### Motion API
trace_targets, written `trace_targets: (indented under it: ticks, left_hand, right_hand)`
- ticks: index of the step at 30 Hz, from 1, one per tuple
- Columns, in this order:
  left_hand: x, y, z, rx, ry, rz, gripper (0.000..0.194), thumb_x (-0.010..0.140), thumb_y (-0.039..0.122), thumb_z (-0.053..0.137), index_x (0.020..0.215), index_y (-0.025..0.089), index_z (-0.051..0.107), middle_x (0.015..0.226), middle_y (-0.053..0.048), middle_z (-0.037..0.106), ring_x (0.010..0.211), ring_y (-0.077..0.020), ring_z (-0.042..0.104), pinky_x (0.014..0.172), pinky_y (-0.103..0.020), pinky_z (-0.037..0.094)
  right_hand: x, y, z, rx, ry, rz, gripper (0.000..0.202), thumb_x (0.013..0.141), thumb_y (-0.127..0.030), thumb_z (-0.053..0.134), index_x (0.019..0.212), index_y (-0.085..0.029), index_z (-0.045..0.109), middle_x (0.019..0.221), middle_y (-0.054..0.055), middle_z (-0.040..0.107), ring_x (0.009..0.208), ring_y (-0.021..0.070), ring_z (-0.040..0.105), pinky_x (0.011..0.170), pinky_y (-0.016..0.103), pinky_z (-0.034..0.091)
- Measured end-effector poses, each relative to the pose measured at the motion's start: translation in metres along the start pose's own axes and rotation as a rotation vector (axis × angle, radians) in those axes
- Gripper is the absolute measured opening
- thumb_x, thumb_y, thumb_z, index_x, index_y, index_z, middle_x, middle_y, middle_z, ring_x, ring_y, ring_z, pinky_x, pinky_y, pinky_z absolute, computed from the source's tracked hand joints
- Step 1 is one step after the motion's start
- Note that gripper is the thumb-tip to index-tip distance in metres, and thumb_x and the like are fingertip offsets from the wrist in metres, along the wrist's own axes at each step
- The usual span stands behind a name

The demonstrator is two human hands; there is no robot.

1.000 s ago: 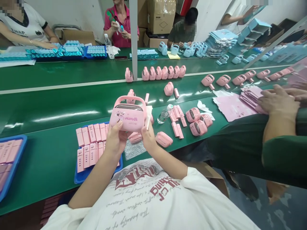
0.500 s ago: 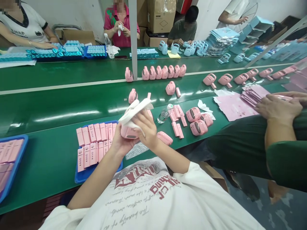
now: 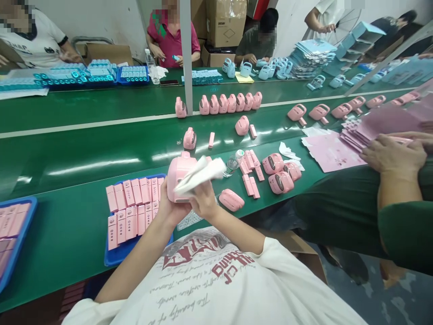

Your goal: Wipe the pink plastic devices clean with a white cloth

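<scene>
My left hand (image 3: 171,208) grips a pink device (image 3: 180,174) from below and its left side, above the table's near edge. A white cloth (image 3: 200,175) lies against the right part of the device, and my right hand (image 3: 204,201) is closed on it. To the left of my hands, a blue tray (image 3: 117,256) holds two rows of pink rectangular pieces (image 3: 131,222). A rounded pink part (image 3: 231,200) rests on the table just right of my right hand.
Further right are a clear bottle (image 3: 230,166), small pink pieces (image 3: 251,159) and several pink devices (image 3: 280,181). Another blue tray (image 3: 20,239) stands far left. A metal post (image 3: 186,58) rises beyond the green belt (image 3: 84,155). A person's hands (image 3: 389,153) work at the right.
The held device has turned and shows more of its pink body. The cloth and my right hand have shifted to its right side, uncovering a small pink piece on the belt.
</scene>
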State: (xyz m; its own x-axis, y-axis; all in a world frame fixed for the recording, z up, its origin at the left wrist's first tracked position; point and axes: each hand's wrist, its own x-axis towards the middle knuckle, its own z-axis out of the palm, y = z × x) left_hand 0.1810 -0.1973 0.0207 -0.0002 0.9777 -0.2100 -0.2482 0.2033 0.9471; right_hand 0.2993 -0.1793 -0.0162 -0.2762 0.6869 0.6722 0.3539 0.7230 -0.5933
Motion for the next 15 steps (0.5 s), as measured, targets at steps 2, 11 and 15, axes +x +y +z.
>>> trace_targets:
  ticks: [2, 11, 15]
  left_hand:
    - [0.004, 0.008, 0.005, -0.214, 0.046, -0.154, 0.055, 0.073, 0.071, 0.048, 0.092, 0.023, 0.066, 0.094, -0.007, 0.072, 0.090, -0.0276, 0.068, 0.069, -0.040, 0.059]
    - [0.036, 0.013, -0.030, -0.358, 0.240, -0.106, 0.050, 0.062, 0.058, 0.073, 0.099, 0.026, 0.064, 0.099, -0.002, 0.070, 0.095, -0.0215, 0.065, 0.069, -0.029, 0.057]
    - [0.068, 0.008, -0.055, -0.283, 0.282, -0.061, 0.052, 0.052, 0.047, 0.082, 0.095, 0.025, 0.065, 0.098, -0.004, 0.070, 0.096, -0.0230, 0.065, 0.066, -0.028, 0.057]
  right_hand:
    - [0.001, -0.005, 0.003, 0.135, 0.118, 0.204, 0.055, 0.094, -0.053, 0.028, 0.125, -0.017, 0.056, 0.116, 0.016, 0.066, 0.122, 0.0262, 0.055, 0.105, 0.043, 0.042]
    - [-0.018, 0.007, -0.013, 0.755, 0.297, 0.835, 0.046, 0.083, -0.062, 0.052, 0.083, -0.019, 0.067, 0.070, 0.003, 0.070, 0.068, 0.0183, 0.066, 0.067, 0.031, 0.056]
    - [-0.009, 0.037, -0.051, 0.888, 0.656, 0.961, 0.035, 0.071, -0.049, 0.069, 0.089, -0.018, 0.067, 0.082, 0.005, 0.074, 0.080, 0.0198, 0.070, 0.078, 0.035, 0.056]
